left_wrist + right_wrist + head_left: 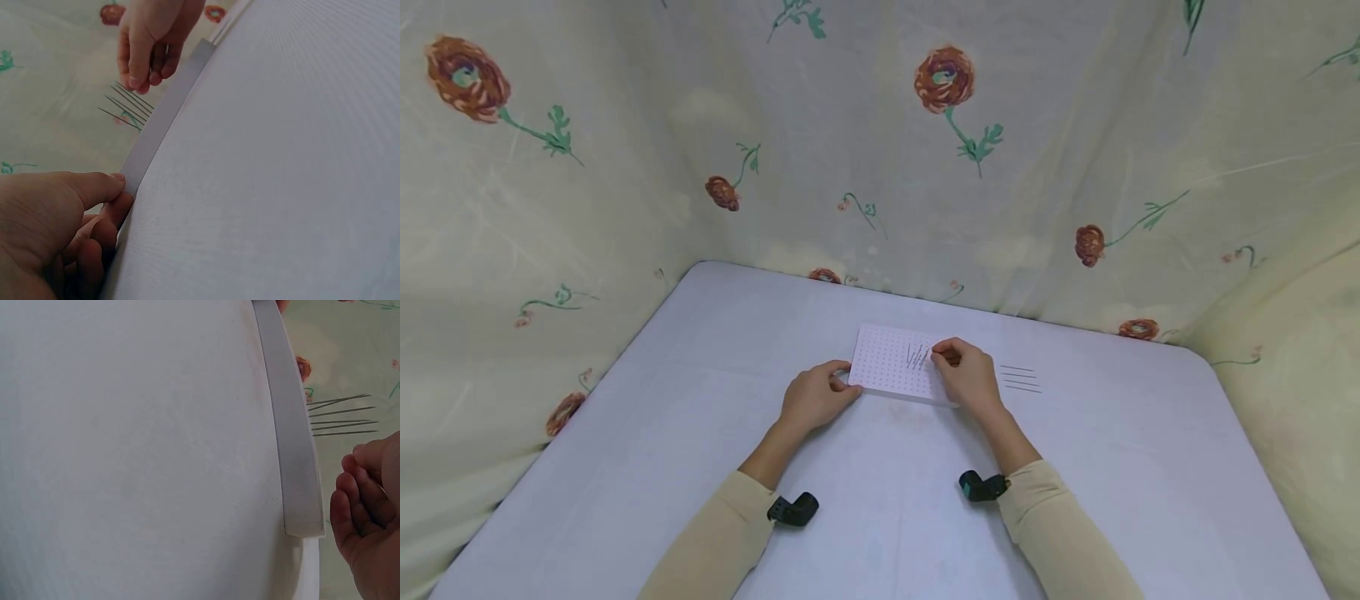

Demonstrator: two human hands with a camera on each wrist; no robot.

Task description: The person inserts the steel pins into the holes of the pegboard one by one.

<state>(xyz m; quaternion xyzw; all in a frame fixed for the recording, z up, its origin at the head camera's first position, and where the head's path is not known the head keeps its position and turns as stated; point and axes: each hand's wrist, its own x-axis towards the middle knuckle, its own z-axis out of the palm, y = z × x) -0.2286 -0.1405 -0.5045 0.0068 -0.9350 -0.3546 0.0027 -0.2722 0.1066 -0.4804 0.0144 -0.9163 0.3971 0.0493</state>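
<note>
A white board (883, 371) with a grid of small dark holes lies on the table. My left hand (816, 396) grips its near left corner, thumb on the front edge (153, 134) and fingers bent round the side. Several thin dark needles (916, 357) stand slanted from the board's right half, more plainly seen as a row of needles (344, 422) in the right wrist view. My right hand (968, 375) is over the right end, its thumb and forefinger tips together close beside the needles. I cannot tell whether a needle is between those fingertips.
Several more needles (1021, 379) lie side by side on the white tabletop (880, 500), right of the board. A flowered curtain (850, 125) surrounds the back and sides of the table. Each wrist wears a small black camera (793, 509).
</note>
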